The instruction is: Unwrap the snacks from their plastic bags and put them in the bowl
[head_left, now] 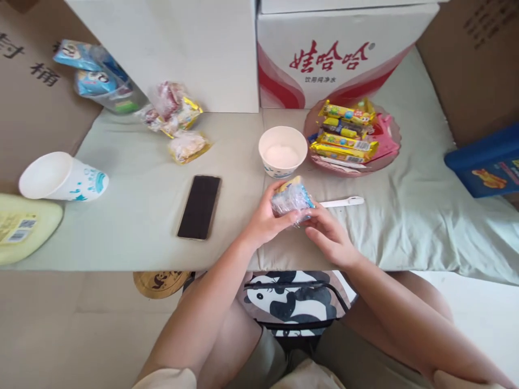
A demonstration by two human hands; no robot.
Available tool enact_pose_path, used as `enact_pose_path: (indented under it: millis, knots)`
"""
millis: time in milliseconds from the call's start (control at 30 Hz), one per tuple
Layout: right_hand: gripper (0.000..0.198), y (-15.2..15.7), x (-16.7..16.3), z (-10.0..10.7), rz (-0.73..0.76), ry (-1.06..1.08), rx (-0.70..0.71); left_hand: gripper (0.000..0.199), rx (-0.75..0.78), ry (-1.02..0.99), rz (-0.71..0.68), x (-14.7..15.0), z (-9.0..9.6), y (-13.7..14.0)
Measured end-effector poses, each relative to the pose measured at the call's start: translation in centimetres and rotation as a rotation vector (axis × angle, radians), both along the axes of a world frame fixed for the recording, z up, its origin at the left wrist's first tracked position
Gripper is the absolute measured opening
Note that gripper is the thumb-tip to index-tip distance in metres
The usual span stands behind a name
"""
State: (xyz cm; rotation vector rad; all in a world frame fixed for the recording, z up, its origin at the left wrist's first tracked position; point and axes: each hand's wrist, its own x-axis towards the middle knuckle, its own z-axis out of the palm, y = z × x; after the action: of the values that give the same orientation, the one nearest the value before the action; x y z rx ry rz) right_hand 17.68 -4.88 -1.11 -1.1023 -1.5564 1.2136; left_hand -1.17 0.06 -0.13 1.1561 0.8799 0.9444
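Near the table's front edge, my left hand (265, 219) is closed around a small snack packet (291, 199). The wrapper is crinkly and part clear, with blue and yellow print. Fingers of my right hand (330, 235) are at the packet's lower right edge, gripping it there, while the thumb sits lower. Just beyond the packet stands a white paper bowl (283, 148) with blue print. A white plastic handle (344, 202) lies to the right, its other end hidden behind my right hand and the packet.
A pink bowl (393, 154) holds several yellow-wrapped snacks. Left of my hands lies a phone (199, 207). Several wrapped snacks (187, 146) are behind it. A paper cup (67, 177) lies tipped at far left, by a pale yellow bottle (28, 227). Boxes (336, 65) line the back.
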Motion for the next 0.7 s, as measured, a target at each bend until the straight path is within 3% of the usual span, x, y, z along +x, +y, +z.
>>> enact_pose_path:
  millis: [67, 167, 267, 367, 500, 600, 700]
  knots:
    - [0.024, 0.3, 0.9, 0.3, -0.049, -0.138, 0.132, 0.081, 0.034, 0.025, 0.061, 0.4, -0.5, 0.5]
    - [0.018, 1.1, 3.3, 0.4, -0.256, -0.432, 0.367, 0.082, 0.108, 0.067, 0.172, 0.5, -1.1, 1.0]
    - [0.027, 2.0, 5.7, -0.2, -0.385, -0.714, 0.46, 0.073, 0.201, 0.143, 0.253, 0.1, -1.2, 1.2]
    - [0.028, 2.5, 6.7, -0.8, -0.343, -0.896, 0.402, 0.065, 0.282, 0.211, 0.329, -0.6, -1.2, 1.4]
    - [0.025, 1.8, 6.2, -0.2, -0.307, -0.905, 0.317, 0.073, 0.343, 0.266, 0.394, -1.2, -1.5, 1.6]
    - [0.026, 0.5, 5.0, 1.1, -0.321, -0.723, 0.185, 0.073, 0.392, 0.323, 0.406, -1.5, -1.8, 1.6]
    - [0.024, -0.7, 3.3, 2.0, -0.195, -0.385, -0.047, 0.067, 0.431, 0.397, 0.401, -1.8, -2.0, 1.4]
